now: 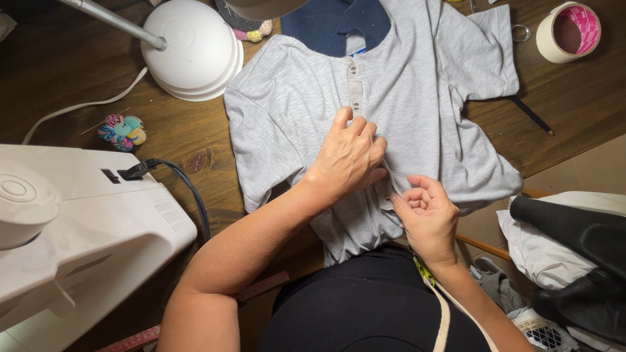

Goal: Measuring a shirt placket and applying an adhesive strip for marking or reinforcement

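Pressed the left hand [349, 156] flat on the grey shirt [417, 98] and pinched its snap strip [354, 88] just beside it with the right hand [427, 215], but could have bunched the cloth by tugging.

small blue neck label [360, 51] inside grey shirt [417, 111] collar

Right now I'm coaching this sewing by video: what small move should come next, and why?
Probably draw the right hand gently outward: it pinches at the placket's lower end while the left hand presses the grey shirt flat just above, so the fabric looks braced.
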